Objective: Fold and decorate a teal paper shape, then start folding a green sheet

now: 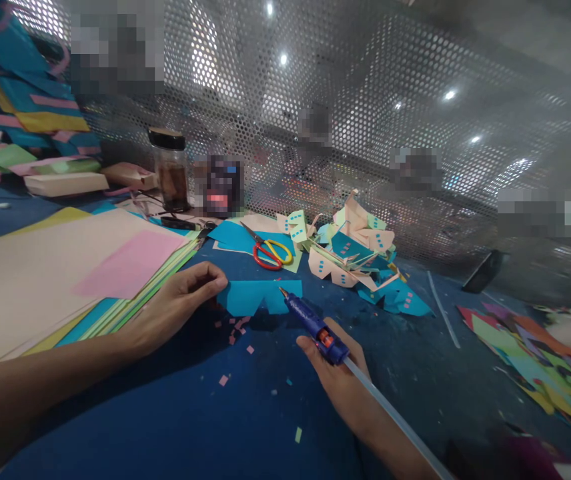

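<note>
Grey perforated panel (365, 120) across the back, small white lights (283, 59) up high, dark blue tabletop (205, 427) below

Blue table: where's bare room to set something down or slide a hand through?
Roomiest is the blue table's near part, between the left forearm and right hand, barring small paper scraps. Another patch lies between the right hand and the coloured cutouts. Crowded: the left, under stacked sheets, and the back, around scissors and folded paper pieces.

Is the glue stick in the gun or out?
Partly in: the clear glue stick runs into the back of the blue glue gun in the right hand; a long length sticks out behind.
</note>
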Available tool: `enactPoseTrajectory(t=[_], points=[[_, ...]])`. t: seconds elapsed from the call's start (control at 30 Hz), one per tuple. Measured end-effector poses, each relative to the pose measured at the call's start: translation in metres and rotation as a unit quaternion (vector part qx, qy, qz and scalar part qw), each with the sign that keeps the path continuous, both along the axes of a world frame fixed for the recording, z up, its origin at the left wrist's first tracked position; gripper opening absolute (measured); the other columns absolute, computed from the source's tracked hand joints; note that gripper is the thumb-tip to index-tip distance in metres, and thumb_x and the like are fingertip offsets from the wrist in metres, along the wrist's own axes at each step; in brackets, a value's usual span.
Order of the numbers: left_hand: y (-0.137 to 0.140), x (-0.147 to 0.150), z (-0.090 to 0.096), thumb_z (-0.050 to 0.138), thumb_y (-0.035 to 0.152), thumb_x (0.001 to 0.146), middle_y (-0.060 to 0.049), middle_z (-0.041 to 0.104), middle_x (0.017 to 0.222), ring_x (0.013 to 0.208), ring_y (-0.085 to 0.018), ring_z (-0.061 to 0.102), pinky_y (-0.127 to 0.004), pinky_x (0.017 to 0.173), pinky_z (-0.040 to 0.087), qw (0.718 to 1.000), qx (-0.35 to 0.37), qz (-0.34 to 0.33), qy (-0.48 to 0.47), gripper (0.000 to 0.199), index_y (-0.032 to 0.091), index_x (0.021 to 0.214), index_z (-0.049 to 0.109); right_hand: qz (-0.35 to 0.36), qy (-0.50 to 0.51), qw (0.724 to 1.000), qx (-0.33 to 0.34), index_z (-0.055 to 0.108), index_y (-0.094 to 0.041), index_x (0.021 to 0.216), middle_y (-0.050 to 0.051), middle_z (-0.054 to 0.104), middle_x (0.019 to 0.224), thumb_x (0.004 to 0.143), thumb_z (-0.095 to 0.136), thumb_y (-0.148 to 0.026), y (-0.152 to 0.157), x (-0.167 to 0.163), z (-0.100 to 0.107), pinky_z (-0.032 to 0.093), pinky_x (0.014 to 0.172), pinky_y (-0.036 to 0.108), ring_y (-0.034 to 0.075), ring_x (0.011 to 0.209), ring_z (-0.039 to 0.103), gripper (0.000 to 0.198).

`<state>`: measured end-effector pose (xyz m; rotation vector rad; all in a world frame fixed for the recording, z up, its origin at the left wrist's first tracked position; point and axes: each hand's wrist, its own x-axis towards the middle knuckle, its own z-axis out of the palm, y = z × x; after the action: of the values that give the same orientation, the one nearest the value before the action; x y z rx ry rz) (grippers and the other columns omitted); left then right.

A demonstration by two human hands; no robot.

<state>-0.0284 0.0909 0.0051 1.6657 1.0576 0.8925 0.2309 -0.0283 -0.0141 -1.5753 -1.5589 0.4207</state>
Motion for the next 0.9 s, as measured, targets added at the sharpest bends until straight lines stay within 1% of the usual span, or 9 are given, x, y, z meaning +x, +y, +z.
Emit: enactPoseTrajectory(t=[0.07,0.2,0.37,0.47,0.53,0.6,0.7,0.8,0.9], points=[[0.0,0.0,-0.001,0.058,0.05,0.093,0.001,0.064,0.079,0.076,-0.019,0.064,-0.029,0.072,0.05,1.0,-0.004,0.0,-0.005,0.028,0.022,0.087,0.059,0.002,-0.001,1.0,-0.012,0.043,-0.024,0.069,-0.005,0.042,0.062,0.092,0.062,-0.05,0.0,-0.001,0.002,0.041,0.053,0.024,0.012,0.053,0.043,0.04],[0.001,0.0,0.0,0.059,0.051,0.093,0.001,0.063,0.08,0.077,-0.019,0.064,-0.03,0.073,0.051,1.0,-0.012,-0.001,-0.007,0.029,0.022,0.087,0.058,-0.001,0.001,1.0,-0.009,0.044,-0.024,0.069,-0.004,0.045,0.062,0.09,0.062,-0.052,0.001,0.001,0.001,0.041,0.052,0.024,0.013,0.056,0.046,0.04],[0.0,0.001,0.001,0.059,0.051,0.092,0.002,0.062,0.077,0.075,-0.019,0.064,-0.029,0.071,0.05,1.0,-0.014,0.009,-0.014,0.03,0.022,0.086,0.058,-0.038,0.019,0.999,-0.018,0.06,-0.022,0.076,-0.001,0.056,0.064,0.087,0.066,-0.055,-0.001,0.003,-0.009,0.046,0.055,0.025,0.015,0.058,0.054,0.036],[0.0,0.001,0.001,0.06,0.051,0.091,0.002,0.062,0.076,0.074,-0.018,0.064,-0.029,0.07,0.049,1.0,-0.015,0.01,-0.02,0.03,0.022,0.084,0.058,-0.086,0.036,0.995,-0.036,0.066,-0.022,0.077,0.001,0.057,0.059,0.084,0.065,-0.063,-0.004,0.002,-0.011,0.048,0.055,0.028,0.018,0.056,0.057,0.041],[0.001,0.001,0.001,0.061,0.05,0.091,0.002,0.061,0.075,0.073,-0.018,0.063,-0.028,0.07,0.048,1.0,-0.011,0.012,-0.025,0.03,0.022,0.083,0.058,-0.098,0.044,0.992,-0.061,0.069,-0.021,0.079,0.001,0.057,0.057,0.081,0.064,-0.067,-0.006,0.001,-0.009,0.048,0.055,0.029,0.019,0.056,0.058,0.046],[0.003,0.001,0.0,0.062,0.049,0.09,0.002,0.061,0.074,0.071,-0.017,0.061,-0.027,0.069,0.047,0.999,0.003,0.018,-0.033,0.029,0.021,0.082,0.059,-0.081,0.051,0.99,-0.1,0.07,-0.021,0.085,0.0,0.058,0.058,0.08,0.064,-0.07,-0.007,0.001,-0.004,0.049,0.055,0.03,0.019,0.056,0.058,0.05],[0.004,0.001,-0.003,0.064,0.045,0.09,0.002,0.061,0.074,0.07,-0.016,0.06,-0.026,0.068,0.047,0.998,0.006,0.026,-0.057,0.026,0.021,0.083,0.059,-0.039,0.054,0.983,-0.173,0.069,-0.019,0.09,0.0,0.059,0.059,0.078,0.066,-0.069,-0.008,0.004,0.006,0.048,0.056,0.03,0.018,0.056,0.058,0.051],[0.005,0.002,-0.004,0.065,0.043,0.09,0.003,0.06,0.073,0.068,-0.015,0.06,-0.026,0.067,0.047,0.997,0.004,0.034,-0.066,0.024,0.021,0.083,0.06,0.041,0.042,0.971,-0.23,0.068,-0.02,0.086,-0.001,0.057,0.06,0.083,0.064,-0.063,-0.009,0.009,0.015,0.046,0.056,0.028,0.016,0.057,0.056,0.043],[0.004,0.002,-0.004,0.064,0.041,0.091,0.003,0.06,0.071,0.067,-0.014,0.061,-0.026,0.067,0.047,0.998,0.008,0.04,-0.057,0.023,0.021,0.082,0.061,0.115,0.025,0.956,-0.268,0.066,-0.021,0.081,-0.002,0.057,0.061,0.085,0.065,-0.057,-0.009,0.015,0.023,0.042,0.054,0.025,0.014,0.058,0.054,0.036]])
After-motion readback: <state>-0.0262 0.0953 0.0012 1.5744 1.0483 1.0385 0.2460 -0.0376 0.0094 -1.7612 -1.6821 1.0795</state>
